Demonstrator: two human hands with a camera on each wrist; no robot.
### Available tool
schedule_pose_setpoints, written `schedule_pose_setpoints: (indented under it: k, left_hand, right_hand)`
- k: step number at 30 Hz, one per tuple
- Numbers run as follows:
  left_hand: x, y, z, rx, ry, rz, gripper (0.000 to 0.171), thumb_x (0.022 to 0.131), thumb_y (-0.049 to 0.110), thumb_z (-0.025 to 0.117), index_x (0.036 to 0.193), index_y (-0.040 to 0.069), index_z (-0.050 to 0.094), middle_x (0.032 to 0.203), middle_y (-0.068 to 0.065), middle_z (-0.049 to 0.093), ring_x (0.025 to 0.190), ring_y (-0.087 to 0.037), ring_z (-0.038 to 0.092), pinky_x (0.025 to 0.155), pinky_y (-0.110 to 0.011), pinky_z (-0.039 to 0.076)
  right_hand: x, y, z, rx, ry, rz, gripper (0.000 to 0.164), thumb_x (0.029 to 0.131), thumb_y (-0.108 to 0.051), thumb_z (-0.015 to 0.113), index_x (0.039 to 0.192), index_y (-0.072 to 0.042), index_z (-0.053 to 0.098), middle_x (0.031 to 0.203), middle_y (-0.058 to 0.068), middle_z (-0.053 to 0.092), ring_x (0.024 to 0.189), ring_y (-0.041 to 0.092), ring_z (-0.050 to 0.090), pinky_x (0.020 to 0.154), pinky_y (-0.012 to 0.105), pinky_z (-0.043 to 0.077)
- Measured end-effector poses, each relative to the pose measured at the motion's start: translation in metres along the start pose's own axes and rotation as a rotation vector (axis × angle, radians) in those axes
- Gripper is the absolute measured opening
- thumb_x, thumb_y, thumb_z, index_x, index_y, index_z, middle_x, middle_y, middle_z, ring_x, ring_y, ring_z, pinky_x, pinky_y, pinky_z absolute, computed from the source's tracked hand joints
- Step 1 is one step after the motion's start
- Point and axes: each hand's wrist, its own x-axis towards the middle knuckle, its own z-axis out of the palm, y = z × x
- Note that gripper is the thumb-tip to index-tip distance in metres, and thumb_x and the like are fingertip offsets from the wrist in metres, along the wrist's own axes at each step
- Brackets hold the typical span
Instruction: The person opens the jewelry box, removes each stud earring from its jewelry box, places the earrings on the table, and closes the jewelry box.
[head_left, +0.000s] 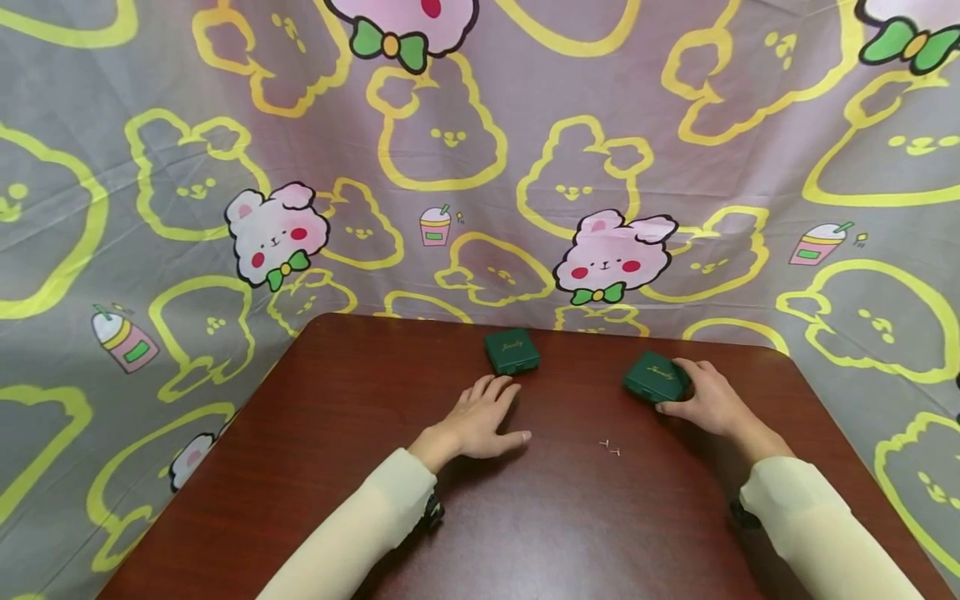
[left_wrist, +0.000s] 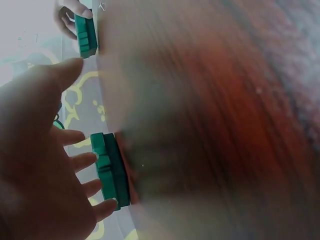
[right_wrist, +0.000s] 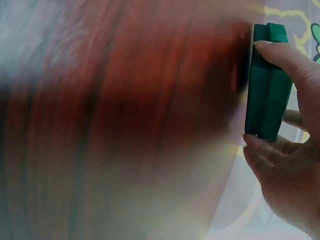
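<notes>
My right hand (head_left: 708,398) grips a small dark green jewelry box (head_left: 657,377) with gold lettering on its lid, at the table's right side. In the right wrist view the thumb and fingers hold opposite sides of that closed box (right_wrist: 268,95). A second green jewelry box (head_left: 512,351), also closed, sits near the back edge. Just in front of it my left hand (head_left: 480,419) is spread, its fingers extended; in the left wrist view the fingertips appear close to the box (left_wrist: 111,170), and I cannot tell whether they touch it.
Two tiny thin pieces (head_left: 610,447), perhaps stud earrings, lie on the brown wooden table (head_left: 360,400) between the hands. Behind and beside the table hangs a grey curtain (head_left: 480,267) with yellow cartoon outlines.
</notes>
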Motion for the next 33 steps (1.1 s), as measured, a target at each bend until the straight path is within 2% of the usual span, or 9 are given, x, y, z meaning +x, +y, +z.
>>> schedule_pose_setpoints:
  k: [6, 12, 18, 24, 28, 33]
  left_hand:
    - [-0.002, -0.003, -0.002, -0.041, 0.055, -0.041, 0.088, 0.098, 0.067, 0.047, 0.164, 0.015, 0.022, 0.169, -0.011, 0.016, 0.155, -0.038, 0.012, 0.119, -0.059, 0.021]
    - [0.000, -0.010, -0.005, -0.051, 0.115, -0.061, 0.089, 0.097, 0.069, 0.048, 0.164, 0.017, 0.020, 0.169, -0.010, 0.014, 0.155, -0.037, 0.012, 0.119, -0.060, 0.020]
    - [0.004, -0.021, -0.006, -0.132, 0.209, -0.105, 0.092, 0.095, 0.062, 0.060, 0.164, 0.015, 0.020, 0.169, -0.011, 0.015, 0.153, -0.035, 0.018, 0.118, -0.060, 0.022]
    - [0.012, -0.031, -0.007, -0.214, 0.292, -0.158, 0.101, 0.088, 0.052, 0.076, 0.163, 0.014, 0.021, 0.167, -0.013, 0.019, 0.151, -0.038, 0.023, 0.115, -0.061, 0.028]
    - [0.017, -0.034, -0.008, -0.249, 0.304, -0.189, 0.107, 0.083, 0.047, 0.083, 0.162, 0.013, 0.020, 0.165, -0.014, 0.021, 0.148, -0.040, 0.027, 0.114, -0.061, 0.030]
    - [0.023, -0.036, -0.009, -0.297, 0.299, -0.202, 0.108, 0.082, 0.043, 0.086, 0.162, 0.012, 0.021, 0.164, -0.015, 0.023, 0.145, -0.041, 0.031, 0.112, -0.059, 0.034]
  right_hand:
    - [-0.002, 0.007, 0.001, 0.022, -0.015, 0.011, 0.096, 0.081, -0.042, 0.085, 0.148, 0.009, 0.038, 0.132, 0.038, 0.042, 0.112, 0.049, 0.049, 0.091, 0.063, 0.045]
    - [-0.004, 0.006, -0.003, 0.027, -0.051, 0.010, 0.099, 0.081, -0.040, 0.085, 0.150, 0.009, 0.033, 0.136, 0.039, 0.035, 0.115, 0.051, 0.046, 0.092, 0.065, 0.044]
    - [-0.005, 0.002, -0.007, 0.007, -0.025, -0.014, 0.098, 0.080, -0.041, 0.086, 0.150, 0.004, 0.033, 0.143, 0.039, 0.029, 0.121, 0.058, 0.035, 0.091, 0.070, 0.040]
    - [-0.006, -0.015, -0.008, 0.020, 0.012, -0.053, 0.098, 0.081, -0.041, 0.086, 0.152, 0.000, 0.032, 0.148, 0.035, 0.027, 0.130, 0.057, 0.029, 0.095, 0.072, 0.036]
    - [-0.002, -0.026, -0.007, 0.045, 0.014, -0.086, 0.097, 0.083, -0.041, 0.085, 0.154, -0.002, 0.031, 0.152, 0.032, 0.025, 0.135, 0.054, 0.027, 0.098, 0.072, 0.036]
    - [0.004, -0.036, -0.003, 0.084, 0.029, -0.118, 0.092, 0.085, -0.033, 0.085, 0.153, -0.001, 0.033, 0.152, 0.029, 0.028, 0.136, 0.049, 0.032, 0.104, 0.070, 0.035]
